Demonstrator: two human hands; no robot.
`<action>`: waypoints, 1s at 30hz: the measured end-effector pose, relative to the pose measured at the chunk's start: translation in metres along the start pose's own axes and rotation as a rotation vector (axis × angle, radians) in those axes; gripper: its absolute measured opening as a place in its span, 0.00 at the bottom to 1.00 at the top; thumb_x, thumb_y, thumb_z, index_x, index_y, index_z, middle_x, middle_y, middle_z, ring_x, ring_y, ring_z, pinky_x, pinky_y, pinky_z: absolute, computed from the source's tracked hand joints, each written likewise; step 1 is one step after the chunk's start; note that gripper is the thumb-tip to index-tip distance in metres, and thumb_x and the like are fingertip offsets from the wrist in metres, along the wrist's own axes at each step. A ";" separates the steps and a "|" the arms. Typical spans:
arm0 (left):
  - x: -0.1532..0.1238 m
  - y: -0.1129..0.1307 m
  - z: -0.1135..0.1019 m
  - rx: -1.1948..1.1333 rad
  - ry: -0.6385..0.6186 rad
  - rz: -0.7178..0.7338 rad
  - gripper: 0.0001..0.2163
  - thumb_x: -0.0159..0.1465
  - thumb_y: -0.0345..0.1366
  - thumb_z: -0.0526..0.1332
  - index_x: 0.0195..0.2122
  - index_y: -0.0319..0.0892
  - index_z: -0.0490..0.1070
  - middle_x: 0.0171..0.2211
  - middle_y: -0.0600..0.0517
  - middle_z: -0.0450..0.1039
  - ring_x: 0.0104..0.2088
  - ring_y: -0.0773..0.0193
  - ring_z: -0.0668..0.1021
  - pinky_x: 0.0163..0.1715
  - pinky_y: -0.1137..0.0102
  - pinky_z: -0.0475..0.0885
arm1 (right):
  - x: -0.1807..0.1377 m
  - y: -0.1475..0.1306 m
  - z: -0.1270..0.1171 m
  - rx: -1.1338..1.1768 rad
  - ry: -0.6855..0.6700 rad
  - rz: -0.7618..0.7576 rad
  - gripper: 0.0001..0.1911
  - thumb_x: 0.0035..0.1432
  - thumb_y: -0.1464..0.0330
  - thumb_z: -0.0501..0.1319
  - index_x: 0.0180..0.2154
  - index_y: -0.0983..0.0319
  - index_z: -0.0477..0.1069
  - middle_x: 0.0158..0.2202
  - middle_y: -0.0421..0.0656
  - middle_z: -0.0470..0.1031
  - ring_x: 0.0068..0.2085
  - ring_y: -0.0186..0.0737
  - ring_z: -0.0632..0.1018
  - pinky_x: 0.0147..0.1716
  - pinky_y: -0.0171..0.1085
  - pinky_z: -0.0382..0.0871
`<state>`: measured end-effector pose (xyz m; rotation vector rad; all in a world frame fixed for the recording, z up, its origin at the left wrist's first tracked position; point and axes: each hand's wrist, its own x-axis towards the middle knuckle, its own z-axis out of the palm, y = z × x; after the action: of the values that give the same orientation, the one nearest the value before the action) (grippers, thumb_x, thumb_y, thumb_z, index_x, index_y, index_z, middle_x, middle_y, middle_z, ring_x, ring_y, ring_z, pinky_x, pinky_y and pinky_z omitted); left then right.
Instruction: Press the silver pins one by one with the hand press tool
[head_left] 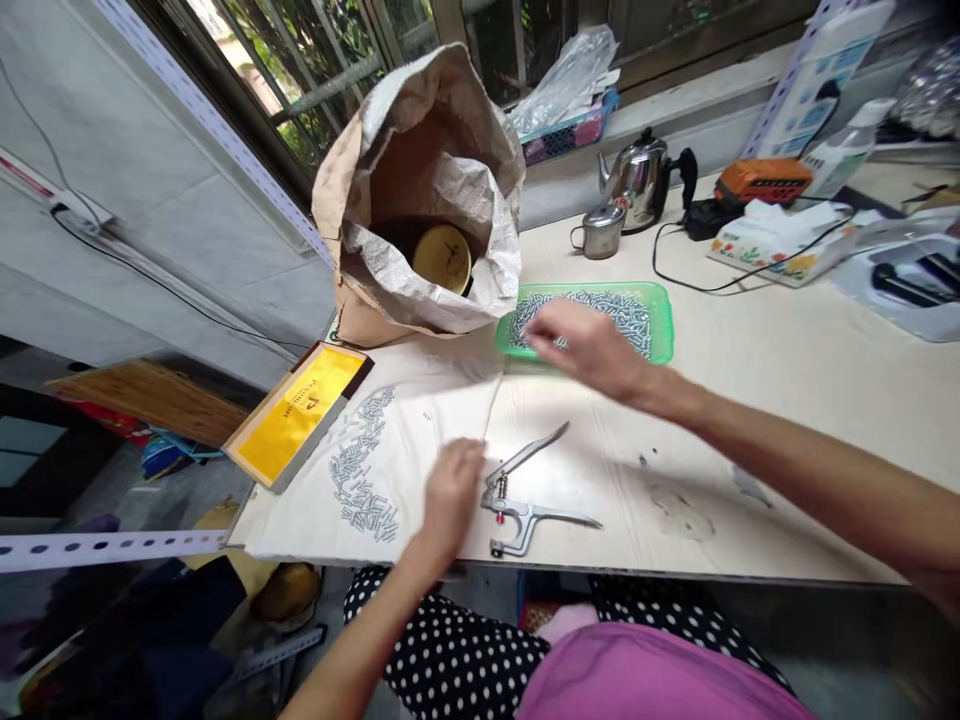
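Observation:
My right hand hovers over a green plastic tray full of small silvery metal pieces; its fingers are curled together, and what they may hold is too blurred to see. My left hand, smeared by motion, is above the right edge of a white cloth. Hand-press pliers of grey metal, with a spring and spread handles, lie just right of it on the table. Across the cloth's left part is a loose band of small metal pins, with a stray one nearer the middle.
A large paper sack with a round yellowish object inside stands behind the cloth. A yellow-lined box sits at the left edge. Farther back are a metal cup, a kettle, an orange battery pack and a tissue pack.

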<state>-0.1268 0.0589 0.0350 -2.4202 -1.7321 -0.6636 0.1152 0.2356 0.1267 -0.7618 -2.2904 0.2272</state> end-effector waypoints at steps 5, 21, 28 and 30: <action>0.043 -0.102 -0.019 0.232 -0.199 -0.143 0.14 0.67 0.25 0.52 0.46 0.41 0.76 0.47 0.41 0.79 0.48 0.49 0.76 0.49 0.57 0.76 | -0.014 0.053 -0.029 -0.299 -0.063 0.225 0.14 0.66 0.71 0.61 0.53 0.65 0.72 0.49 0.54 0.74 0.50 0.53 0.74 0.48 0.50 0.70; 0.042 -0.124 -0.010 -0.026 -0.089 -0.290 0.13 0.62 0.48 0.55 0.34 0.46 0.74 0.33 0.47 0.80 0.35 0.50 0.81 0.41 0.59 0.78 | -0.163 -0.081 0.019 0.139 -0.640 0.147 0.05 0.70 0.69 0.59 0.46 0.62 0.71 0.44 0.45 0.75 0.44 0.43 0.76 0.44 0.40 0.68; 0.028 -0.088 -0.005 -0.214 -0.029 -0.444 0.09 0.56 0.48 0.59 0.30 0.50 0.73 0.28 0.54 0.80 0.26 0.55 0.82 0.31 0.64 0.78 | -0.116 -0.019 -0.012 0.059 -0.428 0.198 0.09 0.71 0.66 0.60 0.48 0.62 0.75 0.43 0.47 0.75 0.42 0.41 0.76 0.41 0.38 0.69; 0.027 -0.083 -0.005 -0.228 -0.003 -0.536 0.09 0.57 0.48 0.58 0.31 0.51 0.73 0.27 0.55 0.81 0.27 0.55 0.82 0.31 0.66 0.77 | -0.088 0.017 -0.031 -0.057 -0.304 0.273 0.09 0.71 0.69 0.59 0.48 0.64 0.76 0.44 0.48 0.75 0.43 0.41 0.76 0.42 0.38 0.70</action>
<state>-0.1975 0.1105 0.0365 -2.0707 -2.4530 -0.9520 0.1952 0.1967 0.0930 -1.1370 -2.4772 0.4300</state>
